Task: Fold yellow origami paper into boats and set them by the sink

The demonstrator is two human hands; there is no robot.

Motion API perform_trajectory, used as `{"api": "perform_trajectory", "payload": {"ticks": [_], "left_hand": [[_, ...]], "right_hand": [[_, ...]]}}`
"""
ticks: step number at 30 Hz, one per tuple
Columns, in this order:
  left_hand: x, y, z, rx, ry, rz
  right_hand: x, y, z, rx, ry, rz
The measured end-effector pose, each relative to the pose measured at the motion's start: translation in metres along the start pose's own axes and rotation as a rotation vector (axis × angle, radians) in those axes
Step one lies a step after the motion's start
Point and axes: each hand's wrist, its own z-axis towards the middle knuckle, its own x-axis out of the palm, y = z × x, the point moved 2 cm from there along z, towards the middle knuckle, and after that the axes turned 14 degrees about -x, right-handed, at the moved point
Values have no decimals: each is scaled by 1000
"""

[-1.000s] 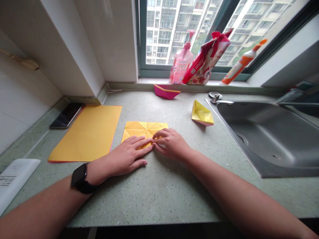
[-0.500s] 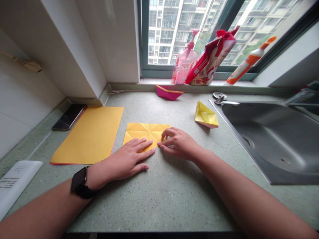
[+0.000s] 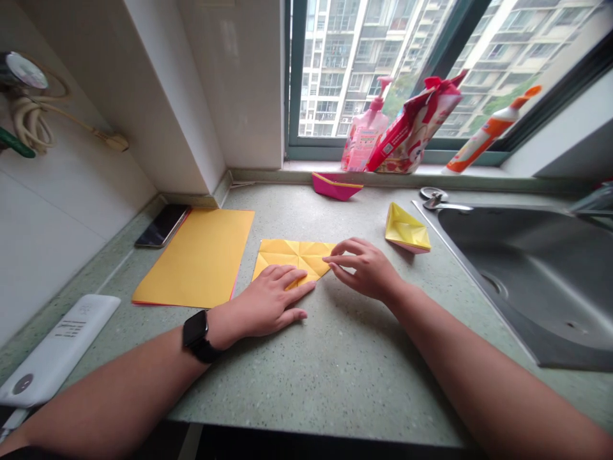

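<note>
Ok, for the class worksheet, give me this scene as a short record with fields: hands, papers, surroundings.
Left hand: fingers flat over the near part of the creased yellow paper
Right hand: fingertips at that paper's right side
Magenta paper boat: near the windowsill
Yellow paper boat: beside the sink
Yellow-topped paper stack: left of the creased paper, smartphone at its far-left corner

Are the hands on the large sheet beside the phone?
No, the left hand lies on the smaller creased yellow paper, with the right hand at its right edge.
</note>
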Motion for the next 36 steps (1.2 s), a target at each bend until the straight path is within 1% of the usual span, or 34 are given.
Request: {"api": "perform_trajectory", "payload": {"ticks": [2, 5, 10, 15, 19, 22, 24, 27, 32, 36], "left_hand": [[1, -2, 3, -2, -17, 12], [0, -4, 7, -3, -42, 5], [-9, -4, 6, 24, -32, -23], [-16, 3, -1, 53, -39, -33], [-22, 11, -8, 74, -9, -26], [-29, 16, -11, 120, 15, -29], [-35, 18, -11, 155, 3, -49], [-42, 22, -10, 183, -53, -91], [-52, 32, -8, 161, -100, -87], [-52, 41, -6, 104, -114, -138]], "right_hand": [[9, 11, 3, -37, 52, 60], [19, 19, 7, -19, 130, 119], [19, 19, 8, 7, 175, 142], [16, 19, 6, 12, 171, 163], [16, 18, 6, 11, 168, 172], [16, 18, 5, 2, 170, 184], [16, 18, 5, -3, 168, 188], [15, 18, 5, -13, 165, 175], [16, 13, 4, 4, 156, 132], [16, 7, 1, 39, 158, 117]]}}
